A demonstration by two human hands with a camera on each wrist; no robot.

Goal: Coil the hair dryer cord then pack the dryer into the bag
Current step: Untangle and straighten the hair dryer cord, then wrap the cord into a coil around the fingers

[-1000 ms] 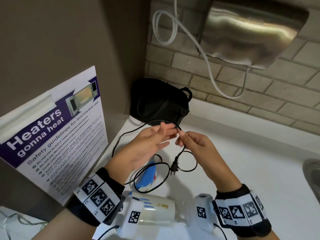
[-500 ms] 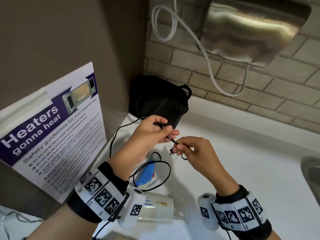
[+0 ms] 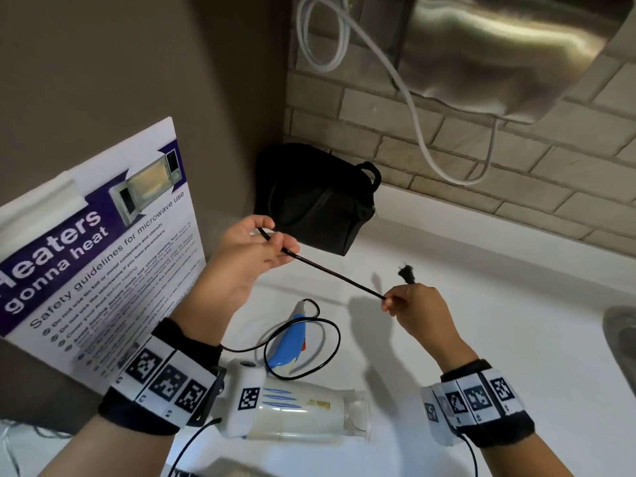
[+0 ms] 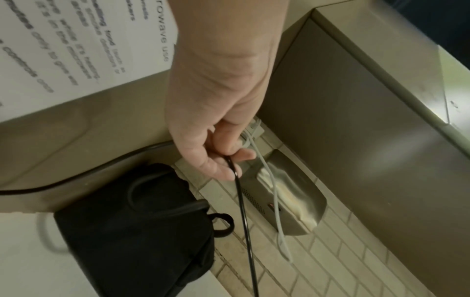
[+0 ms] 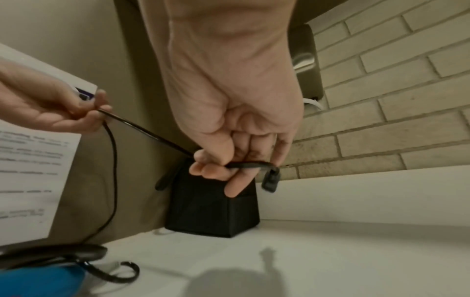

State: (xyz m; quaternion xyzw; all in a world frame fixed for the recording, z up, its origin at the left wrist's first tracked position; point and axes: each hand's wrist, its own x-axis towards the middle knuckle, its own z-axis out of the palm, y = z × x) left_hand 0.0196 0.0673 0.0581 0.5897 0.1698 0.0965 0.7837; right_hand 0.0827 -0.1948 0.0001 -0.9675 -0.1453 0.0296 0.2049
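The left hand (image 3: 247, 256) pinches the black cord (image 3: 339, 274) between thumb and fingers, its grip clamped. The cord runs taut to the right hand (image 3: 414, 309), whose grip is curled tight near the plug (image 3: 406, 273). The hair dryer (image 3: 289, 342) lies on the white surface (image 3: 481, 339) below; the black bag (image 3: 316, 201) stands in the corner behind.

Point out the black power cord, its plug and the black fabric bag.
Thin black power cord (image 3: 339, 273): head view, middle of the taut stretch between both hands.
Black plug (image 5: 271, 180): right wrist view, plug body.
Black fabric bag (image 3: 309, 201): head view, front panel.
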